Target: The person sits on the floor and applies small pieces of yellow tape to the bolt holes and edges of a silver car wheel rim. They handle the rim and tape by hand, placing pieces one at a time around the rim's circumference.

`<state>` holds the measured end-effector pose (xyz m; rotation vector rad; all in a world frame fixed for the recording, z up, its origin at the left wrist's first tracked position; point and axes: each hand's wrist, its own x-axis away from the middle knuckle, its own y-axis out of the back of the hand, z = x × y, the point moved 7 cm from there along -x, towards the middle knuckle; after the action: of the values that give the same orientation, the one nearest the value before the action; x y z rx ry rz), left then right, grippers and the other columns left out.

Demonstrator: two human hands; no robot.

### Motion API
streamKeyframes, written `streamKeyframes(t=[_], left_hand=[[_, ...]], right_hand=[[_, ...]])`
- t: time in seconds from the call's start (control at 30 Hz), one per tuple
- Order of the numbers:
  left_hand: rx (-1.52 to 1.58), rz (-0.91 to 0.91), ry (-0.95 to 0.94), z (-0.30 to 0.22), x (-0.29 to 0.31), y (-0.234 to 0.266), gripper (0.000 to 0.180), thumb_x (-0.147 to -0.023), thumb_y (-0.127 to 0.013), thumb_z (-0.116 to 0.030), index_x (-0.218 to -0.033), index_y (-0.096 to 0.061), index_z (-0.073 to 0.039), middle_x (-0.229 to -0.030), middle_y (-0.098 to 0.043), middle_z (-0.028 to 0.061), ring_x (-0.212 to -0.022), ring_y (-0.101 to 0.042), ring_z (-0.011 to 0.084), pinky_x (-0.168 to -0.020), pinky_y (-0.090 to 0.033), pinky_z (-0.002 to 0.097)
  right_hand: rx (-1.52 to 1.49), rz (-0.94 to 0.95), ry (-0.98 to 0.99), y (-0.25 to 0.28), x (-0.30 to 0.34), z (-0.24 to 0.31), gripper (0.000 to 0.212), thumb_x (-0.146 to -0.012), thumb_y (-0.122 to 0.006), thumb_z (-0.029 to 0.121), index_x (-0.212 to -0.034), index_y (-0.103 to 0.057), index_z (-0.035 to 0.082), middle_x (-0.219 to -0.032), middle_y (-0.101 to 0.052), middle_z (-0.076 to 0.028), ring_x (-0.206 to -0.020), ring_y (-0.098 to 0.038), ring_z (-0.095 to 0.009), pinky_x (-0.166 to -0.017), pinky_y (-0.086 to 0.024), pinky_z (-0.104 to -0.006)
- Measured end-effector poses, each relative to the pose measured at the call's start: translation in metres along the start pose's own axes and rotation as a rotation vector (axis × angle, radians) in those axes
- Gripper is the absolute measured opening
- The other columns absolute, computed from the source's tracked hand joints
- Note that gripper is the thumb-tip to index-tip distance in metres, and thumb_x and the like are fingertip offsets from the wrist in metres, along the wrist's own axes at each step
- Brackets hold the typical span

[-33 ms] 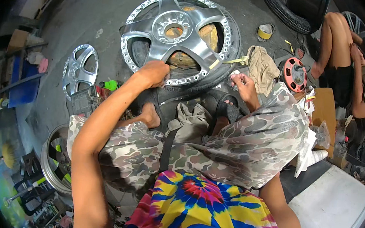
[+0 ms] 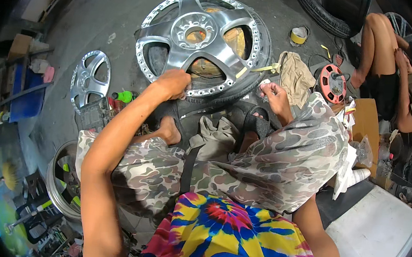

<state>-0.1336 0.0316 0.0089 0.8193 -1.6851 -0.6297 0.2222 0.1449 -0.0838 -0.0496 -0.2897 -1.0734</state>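
A large polished five-spoke wheel face [image 2: 185, 57] with small holes around its rim lies on a black tire [image 2: 264, 50]. My left hand [image 2: 173, 83] rests at the near edge of this wheel, beside the lower left spoke. Its fingers are curled closed, and what they hold, if anything, is hidden. To the right of the tire, my right hand [image 2: 276, 95] is closed in a pinch on a small whitish piece, too small to name. Just beyond it lies a crumpled tan cloth [image 2: 295, 77]. Camouflage fabric [image 2: 283, 151] covers my lap.
A smaller silver wheel face [image 2: 90, 81] stands at left, near a green-capped bottle [image 2: 124, 96]. An orange cable reel [image 2: 327, 83] and yellow tape roll [image 2: 299, 36] sit at right. Another person [image 2: 381, 56] sits beyond. A wheel barrel [image 2: 57, 178] is by my left arm.
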Motion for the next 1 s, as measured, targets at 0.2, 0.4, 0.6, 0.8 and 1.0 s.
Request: streamKeyframes(t=[0.2, 0.4, 0.6, 0.8, 1.0], left_hand=[[0.235, 0.062, 0.042, 0.008, 0.002, -0.008, 0.038, -0.09, -0.091, -0.018, -0.126, -0.085, -0.006, -0.1, -0.083, 0.0232, -0.083, -0.082, 0.0356, -0.082, -0.064, 0.0473], [0.242, -0.015, -0.011, -0.025, 0.013, 0.012, 0.028, -0.092, -0.09, -0.031, -0.106, -0.088, -0.007, -0.078, -0.077, 0.0196, -0.074, -0.078, 0.0366, -0.075, -0.058, 0.0489], [0.143, -0.073, -0.077, -0.022, 0.013, 0.008, 0.042, -0.091, -0.091, -0.035, -0.118, -0.087, -0.004, -0.105, -0.082, 0.0255, -0.1, -0.079, 0.042, -0.09, -0.06, 0.0493], [0.142, -0.091, -0.017, -0.025, 0.013, 0.01, 0.046, -0.088, -0.093, -0.042, -0.109, -0.086, -0.002, -0.102, -0.08, 0.0268, -0.101, -0.078, 0.0447, -0.089, -0.06, 0.0504], [0.097, -0.204, -0.038, -0.016, 0.015, 0.002, 0.054, -0.085, -0.094, -0.052, -0.101, -0.084, -0.001, -0.098, -0.08, 0.0259, -0.1, -0.076, 0.048, -0.088, -0.06, 0.0524]], right_hand=[[-0.006, -0.012, -0.018, 0.002, -0.002, -0.015, 0.024, -0.109, -0.078, 0.025, -0.105, -0.08, 0.002, -0.088, -0.076, 0.0, -0.08, -0.062, -0.005, -0.074, -0.048, -0.0252], [0.046, -0.017, -0.028, 0.004, -0.001, -0.027, 0.026, -0.107, -0.08, 0.027, -0.105, -0.08, 0.001, -0.087, -0.078, -0.002, -0.08, -0.064, -0.008, -0.076, -0.05, -0.0277], [0.084, 0.066, -0.024, -0.011, -0.004, -0.036, 0.033, -0.109, -0.077, 0.031, -0.093, -0.073, 0.003, -0.087, -0.075, -0.002, -0.082, -0.063, -0.01, -0.078, -0.05, -0.0301], [0.067, 0.076, -0.043, -0.011, 0.0, -0.028, 0.035, -0.109, -0.078, 0.034, -0.09, -0.071, 0.005, -0.089, -0.075, -0.002, -0.083, -0.061, -0.01, -0.079, -0.05, -0.03], [0.065, 0.089, -0.127, -0.018, 0.001, -0.027, 0.033, -0.11, -0.077, 0.033, -0.092, -0.073, 0.006, -0.089, -0.075, -0.001, -0.08, -0.06, -0.009, -0.076, -0.049, -0.0294]])
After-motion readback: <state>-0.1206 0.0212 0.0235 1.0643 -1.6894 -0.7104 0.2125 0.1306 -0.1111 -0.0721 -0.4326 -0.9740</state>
